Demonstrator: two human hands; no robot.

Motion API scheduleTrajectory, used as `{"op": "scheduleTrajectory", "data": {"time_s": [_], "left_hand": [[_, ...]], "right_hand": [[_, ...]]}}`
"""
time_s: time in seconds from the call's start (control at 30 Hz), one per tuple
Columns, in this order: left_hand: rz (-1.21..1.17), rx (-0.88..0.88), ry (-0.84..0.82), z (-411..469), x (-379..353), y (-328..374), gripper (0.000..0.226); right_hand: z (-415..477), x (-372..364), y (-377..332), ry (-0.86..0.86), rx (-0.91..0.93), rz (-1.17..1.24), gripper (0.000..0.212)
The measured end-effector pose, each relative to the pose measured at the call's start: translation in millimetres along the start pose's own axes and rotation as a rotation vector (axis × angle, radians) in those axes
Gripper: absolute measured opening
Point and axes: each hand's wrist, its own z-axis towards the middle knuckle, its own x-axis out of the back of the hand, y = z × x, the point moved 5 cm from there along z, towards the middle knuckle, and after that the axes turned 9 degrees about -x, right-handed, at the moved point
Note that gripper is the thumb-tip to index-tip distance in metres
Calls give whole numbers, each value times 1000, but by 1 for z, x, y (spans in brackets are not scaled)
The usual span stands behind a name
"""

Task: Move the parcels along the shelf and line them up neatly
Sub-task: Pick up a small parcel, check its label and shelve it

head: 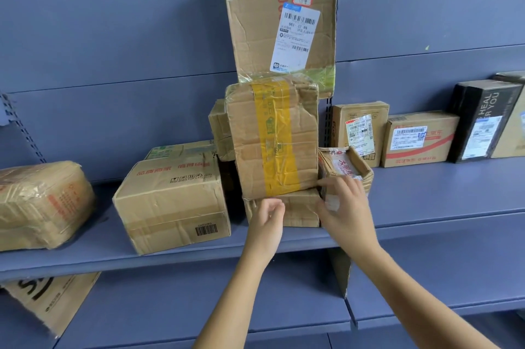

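A brown parcel with yellow tape (274, 135) stands tilted on a low flat parcel (298, 208) in the middle of the blue shelf (426, 192). My left hand (267, 216) hovers in front of the flat parcel with loosely curled fingers, holding nothing. My right hand (345, 206) lies with straight fingers against the small open-topped box (345, 167) at the stack's right side. Behind the stack a tall flat carton (279, 16) leans on the back wall.
To the left sit a large barcoded box (170, 204) and a bulging taped parcel (39, 204). Three parcels line the back right: two brown boxes (359, 130) (417, 138) and a black one (483, 118). A lower shelf (199, 292) holds cardboard.
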Motion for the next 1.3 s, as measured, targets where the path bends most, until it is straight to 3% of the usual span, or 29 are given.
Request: {"op": "scheduleTrajectory", "data": {"time_s": [0.07, 0.13, 0.23, 0.43, 0.57, 0.67, 0.83, 0.93, 1.03, 1.1, 1.23, 1.3], "left_hand": [[8, -6, -21, -1, 3, 4, 25], [7, -24, -48, 1, 10, 9, 30], [14, -53, -92, 0, 21, 12, 30], [0, -50, -123, -7, 47, -11, 28], [-4, -54, -174, -11, 56, -19, 29], [-15, -62, -208, -7, 58, -21, 28], [-75, -85, -244, -10, 54, -17, 15], [-132, -122, -273, -15, 53, -10, 21], [-241, -177, -243, -14, 62, 5, 64], [-348, -229, -228, -14, 71, 17, 79], [-361, -327, -314, -18, 86, 33, 91], [-350, -337, -346, -22, 87, 36, 84]], "right_hand": [[22, 9, 17, -12, -151, -153, 49], [34, 8, 34, -168, -330, -338, 67], [33, -8, 43, -340, -426, -437, 73], [26, -8, 30, -77, -527, -337, 48], [11, 15, 23, 168, -572, -115, 33], [-5, 48, 13, 373, -529, 75, 30], [-29, 95, -4, 534, -350, 393, 30], [-25, 96, -9, 441, -341, 619, 40], [-14, 81, -21, 251, -347, 746, 64], [-7, 68, -30, 154, -375, 754, 84], [-7, 26, -56, -62, -400, 815, 84], [-13, 1, -71, -193, -423, 872, 92]]}}
